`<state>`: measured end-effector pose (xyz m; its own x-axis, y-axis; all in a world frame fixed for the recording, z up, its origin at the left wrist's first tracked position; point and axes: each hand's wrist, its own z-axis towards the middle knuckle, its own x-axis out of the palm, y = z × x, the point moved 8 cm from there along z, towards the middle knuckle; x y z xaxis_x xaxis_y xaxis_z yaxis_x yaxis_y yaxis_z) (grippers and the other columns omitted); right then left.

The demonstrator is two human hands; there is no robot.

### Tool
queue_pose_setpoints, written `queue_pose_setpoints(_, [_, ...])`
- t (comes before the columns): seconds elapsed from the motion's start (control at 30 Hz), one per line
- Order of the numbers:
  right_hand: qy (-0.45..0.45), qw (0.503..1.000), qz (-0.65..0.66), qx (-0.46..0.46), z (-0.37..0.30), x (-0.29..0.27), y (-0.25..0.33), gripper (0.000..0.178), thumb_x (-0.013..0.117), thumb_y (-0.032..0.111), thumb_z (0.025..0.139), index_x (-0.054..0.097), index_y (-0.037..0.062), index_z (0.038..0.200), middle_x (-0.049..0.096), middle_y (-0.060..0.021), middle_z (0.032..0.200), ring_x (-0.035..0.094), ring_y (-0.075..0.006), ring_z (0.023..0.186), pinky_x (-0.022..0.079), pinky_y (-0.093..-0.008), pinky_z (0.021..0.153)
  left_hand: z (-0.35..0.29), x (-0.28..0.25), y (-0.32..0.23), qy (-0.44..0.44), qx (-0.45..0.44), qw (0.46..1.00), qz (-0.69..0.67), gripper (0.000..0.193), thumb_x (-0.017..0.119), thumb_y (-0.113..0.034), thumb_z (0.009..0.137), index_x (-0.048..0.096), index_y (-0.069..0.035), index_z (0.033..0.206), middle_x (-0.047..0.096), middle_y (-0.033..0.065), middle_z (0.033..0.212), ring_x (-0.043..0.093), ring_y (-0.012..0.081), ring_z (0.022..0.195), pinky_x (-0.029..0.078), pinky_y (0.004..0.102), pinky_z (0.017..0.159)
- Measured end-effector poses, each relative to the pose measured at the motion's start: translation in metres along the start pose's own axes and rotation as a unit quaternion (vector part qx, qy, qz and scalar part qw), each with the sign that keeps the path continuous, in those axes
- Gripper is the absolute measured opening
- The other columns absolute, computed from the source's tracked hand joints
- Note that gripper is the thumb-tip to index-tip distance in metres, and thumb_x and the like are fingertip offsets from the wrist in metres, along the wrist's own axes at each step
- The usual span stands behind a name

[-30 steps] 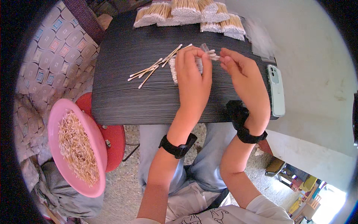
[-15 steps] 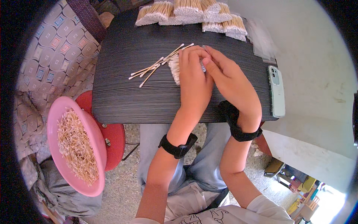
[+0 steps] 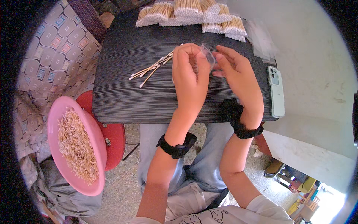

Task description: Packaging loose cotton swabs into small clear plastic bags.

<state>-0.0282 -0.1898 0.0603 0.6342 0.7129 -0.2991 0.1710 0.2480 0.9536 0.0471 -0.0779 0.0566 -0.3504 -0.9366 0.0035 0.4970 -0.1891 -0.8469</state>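
Note:
My left hand (image 3: 189, 71) is closed round a clear plastic bag (image 3: 208, 56) above the middle of the black table. The bag's transparent end sticks up past the thumb; what it contains is mostly hidden behind the fingers. Just to its right, my right hand (image 3: 238, 72) is raised with its fingers spread and curved toward the bag, seemingly gripping nothing. Several loose cotton swabs (image 3: 151, 68) lie crossed on the table left of my left hand, some partly behind it.
Filled bags of cotton swabs (image 3: 186, 13) are heaped along the table's far edge. Flat clear bags (image 3: 261, 41) lie at the far right corner, with a phone (image 3: 276, 91) on the right edge. A pink basin (image 3: 100, 149) of loose swabs rests on a red stool (image 3: 115, 145) at left.
My hands were together over a bundle of swabs; now they are apart. The left has lifted with the bag, whose clear end shows, and the right has opened and drawn rightward.

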Motion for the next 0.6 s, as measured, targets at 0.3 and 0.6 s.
queue_pose_setpoints(0.3, [0.034, 0.998, 0.058, 0.010, 0.000, 0.002, 0.005, 0.028, 0.060, 0.016, 0.089, 0.062, -0.0068, 0.105, 0.067, -0.0095, 0.084, 0.062, -0.0111, 0.068, 0.051, -0.0240, 0.059, 0.000, 0.007, 0.007, 0.043, -0.090, 0.970, -0.222, 0.008, 0.052, -0.006, 0.092, 0.050, 0.001, 0.088, 0.052, 0.0078, 0.096, 0.054, 0.0123, 0.083, 0.046, 0.0250, 0.073])
queue_pose_setpoints(0.6, [0.004, 1.000, -0.022, -0.004, 0.002, -0.001, 0.008, 0.017, 0.064, 0.010, 0.083, 0.066, -0.0067, 0.087, 0.066, -0.0102, 0.069, 0.061, -0.0124, 0.058, 0.049, -0.0247, 0.055, -0.003, 0.013, 0.010, 0.100, -0.087, 0.967, -0.218, 0.012, 0.048, -0.014, 0.096, 0.051, -0.002, 0.096, 0.055, 0.0080, 0.104, 0.056, 0.0239, 0.110, 0.043, 0.0336, 0.093])
